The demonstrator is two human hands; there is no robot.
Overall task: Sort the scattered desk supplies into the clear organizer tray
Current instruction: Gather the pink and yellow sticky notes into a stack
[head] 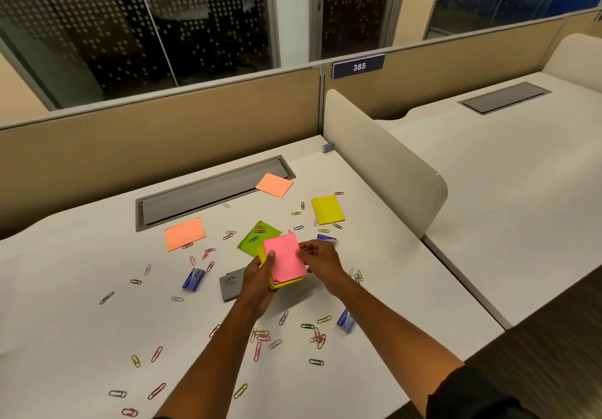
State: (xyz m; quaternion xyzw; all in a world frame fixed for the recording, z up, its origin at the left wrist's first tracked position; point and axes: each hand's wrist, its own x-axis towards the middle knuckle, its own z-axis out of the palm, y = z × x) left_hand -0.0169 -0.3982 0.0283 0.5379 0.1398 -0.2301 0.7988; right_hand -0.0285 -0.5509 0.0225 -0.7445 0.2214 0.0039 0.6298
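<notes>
Both hands grasp a gathered sticky-note stack (285, 264) at centre frame; left hand (259, 277) fingers curl under it, right hand (317, 257) fingers pinch its edge; no organizer tray shows; paper clips (260, 337), loose pads and staple boxes (193, 278) remain scattered across the tabletop (81, 321); sorting looks barely begun.

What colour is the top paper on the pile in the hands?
Pink. The top sheet of the sticky note stack shows best in the head view.

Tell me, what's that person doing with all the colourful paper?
A person holds a stack of sticky notes, pink on top, in both hands: the left hand grips it from below, the right hand pinches its edge. More note pads, paper clips and small blue boxes lie scattered on the white desk. No organizer tray is in view.
</notes>
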